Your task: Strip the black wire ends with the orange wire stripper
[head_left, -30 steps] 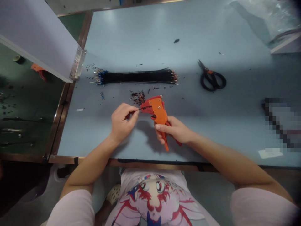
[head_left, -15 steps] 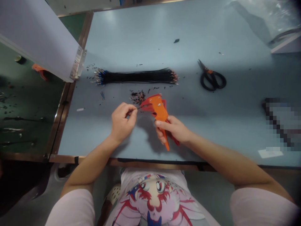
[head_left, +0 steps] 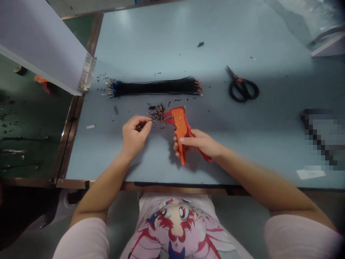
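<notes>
Thumb and forefinger of my left hand [head_left: 136,133] pinch a thin black wire [head_left: 154,119], whose tip points right. My right hand [head_left: 199,143] is wrapped round the grips of an orange and red wire stripper [head_left: 180,124]. Its red jaws face left, a short way from the wire's tip and apart from it. Beneath and between them lies a heap of black and coppery scraps [head_left: 157,110]. Behind it stretches a long bundle of black wires [head_left: 156,87], with blue and pale ends at the left and copper-coloured ends at the right.
Black-handled scissors [head_left: 242,88] lie to the right of the bundle. A blurred-out dark object [head_left: 323,136] and a white paper slip [head_left: 311,174] are at the far right. At the left stands a white panel [head_left: 45,39] on a metal bracket. Small clippings dot the table.
My left hand has drawn back leftward with the wire, out of the stripper's jaws. The stripper has turned more upright, and its handles have spread apart in my right hand.
</notes>
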The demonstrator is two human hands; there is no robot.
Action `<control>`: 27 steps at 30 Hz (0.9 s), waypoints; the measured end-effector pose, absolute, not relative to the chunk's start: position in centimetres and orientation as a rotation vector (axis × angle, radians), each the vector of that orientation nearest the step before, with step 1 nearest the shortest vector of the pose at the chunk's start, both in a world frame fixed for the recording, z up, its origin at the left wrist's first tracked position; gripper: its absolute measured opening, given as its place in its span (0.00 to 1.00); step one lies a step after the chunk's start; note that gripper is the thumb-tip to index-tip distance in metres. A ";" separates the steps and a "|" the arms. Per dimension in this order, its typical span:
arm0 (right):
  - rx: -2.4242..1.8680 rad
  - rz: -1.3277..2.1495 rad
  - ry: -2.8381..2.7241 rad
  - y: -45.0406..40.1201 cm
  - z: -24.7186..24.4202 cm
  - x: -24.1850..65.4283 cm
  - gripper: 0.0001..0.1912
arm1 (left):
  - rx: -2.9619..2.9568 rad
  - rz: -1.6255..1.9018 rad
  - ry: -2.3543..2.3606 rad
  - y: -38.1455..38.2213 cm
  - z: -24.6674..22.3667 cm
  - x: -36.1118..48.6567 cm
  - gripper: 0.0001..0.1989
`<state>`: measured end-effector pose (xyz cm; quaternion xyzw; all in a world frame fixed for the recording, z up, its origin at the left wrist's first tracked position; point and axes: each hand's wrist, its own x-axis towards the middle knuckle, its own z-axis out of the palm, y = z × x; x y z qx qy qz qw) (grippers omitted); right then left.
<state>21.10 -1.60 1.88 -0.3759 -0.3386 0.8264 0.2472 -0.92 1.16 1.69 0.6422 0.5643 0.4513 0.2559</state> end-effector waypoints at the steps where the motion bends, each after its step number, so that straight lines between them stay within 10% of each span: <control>1: -1.005 2.246 -0.923 -1.6 1.9 21.1 0.16 | 1.756 1.218 1.530 1.1 1.7 -0.9 0.02; 27: -0.950 2.285 -1.027 -2.4 2.2 20.6 0.16 | 1.936 1.170 1.426 0.1 2.1 -0.1 0.03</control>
